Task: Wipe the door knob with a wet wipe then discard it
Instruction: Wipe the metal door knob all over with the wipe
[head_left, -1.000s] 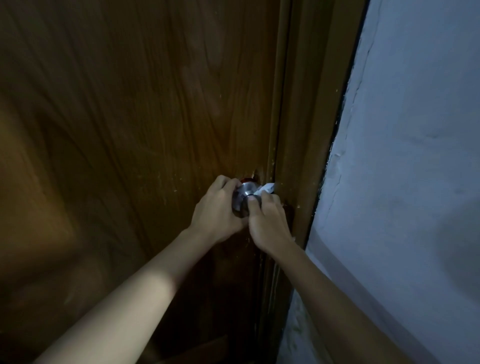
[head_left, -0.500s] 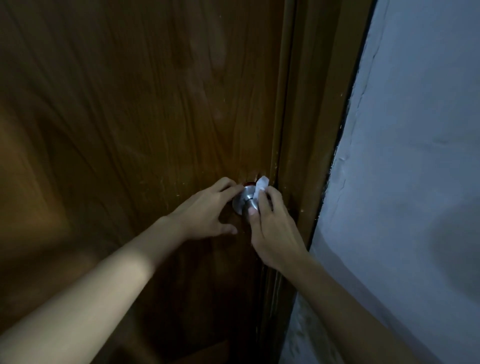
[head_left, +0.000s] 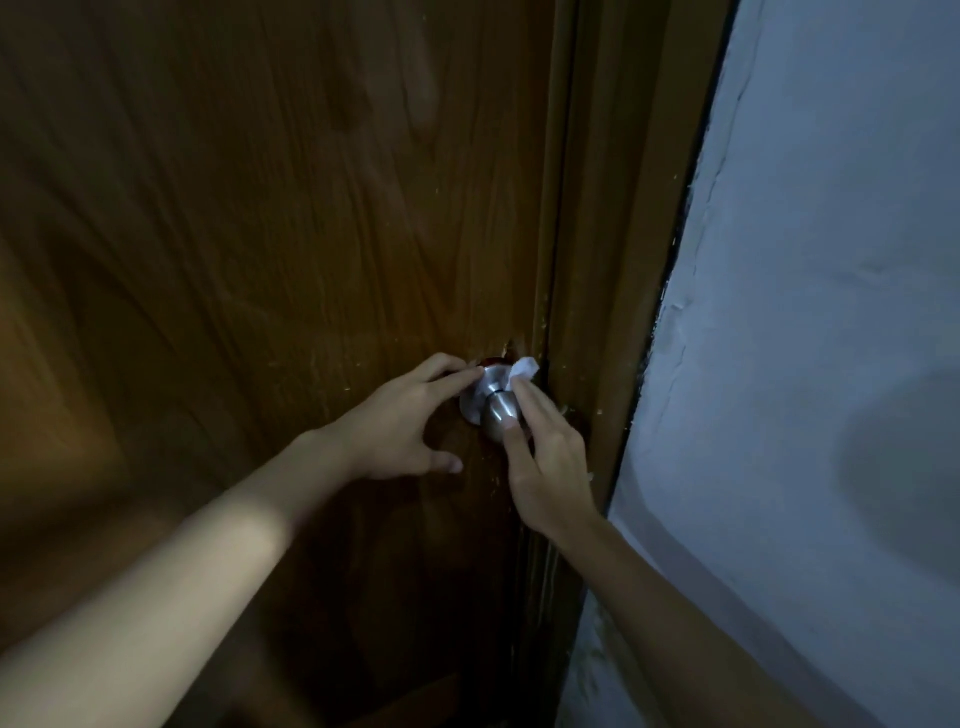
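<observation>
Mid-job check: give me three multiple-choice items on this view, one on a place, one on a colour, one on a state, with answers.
1. Where is the wet wipe?
A. on the door knob's upper right
B. on the floor
C. draped on the left forearm

2. What colour is the knob?
A. black
B. silver
C. gold

3. What is the left hand doing?
A. gripping the wipe
B. open, fingertips at the knob's plate
C. out of view

Answers: 1 A, the wipe shows white above the right hand. 2 B, the metal shines silver. 3 B, its fingers are spread.
</observation>
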